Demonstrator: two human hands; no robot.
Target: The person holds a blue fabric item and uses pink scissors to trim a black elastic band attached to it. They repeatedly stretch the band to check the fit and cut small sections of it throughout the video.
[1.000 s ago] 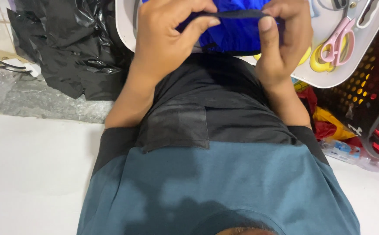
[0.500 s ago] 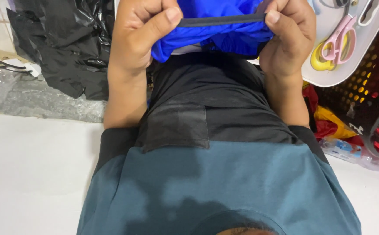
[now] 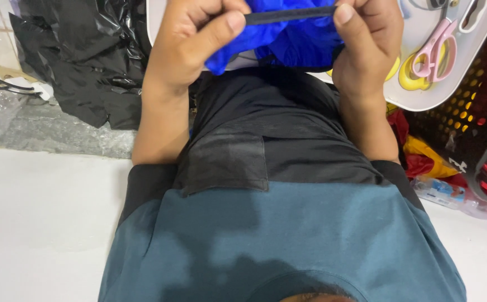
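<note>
Blue fabric [image 3: 288,42]: I am holding it up close to my chest, bunched and hanging between my two hands, in front of the white tray.
Dark band [image 3: 288,15]: it is running taut along the top edge of the fabric, and I am stretching it straight from one hand to the other.
Left hand [image 3: 190,47]: I am pinching the left end of the band, thumb pressed against my curled fingers, with the fabric bunching just under the thumb.
Right hand [image 3: 366,47]: I am gripping the right end of the band the same way, thumb on top, fingers folded tight behind the cloth.
White tray [image 3: 439,89]: it is lying behind my hands, with pink-handled scissors [image 3: 436,53] resting on it beside a yellow piece [image 3: 405,78].
Black plastic sheet [image 3: 81,61]: it is lying crumpled on the floor to my left.
Dark perforated basket [image 3: 473,112]: it is standing to my right, just past the tray, with red and yellow cloth [image 3: 422,154] beside it.
</note>
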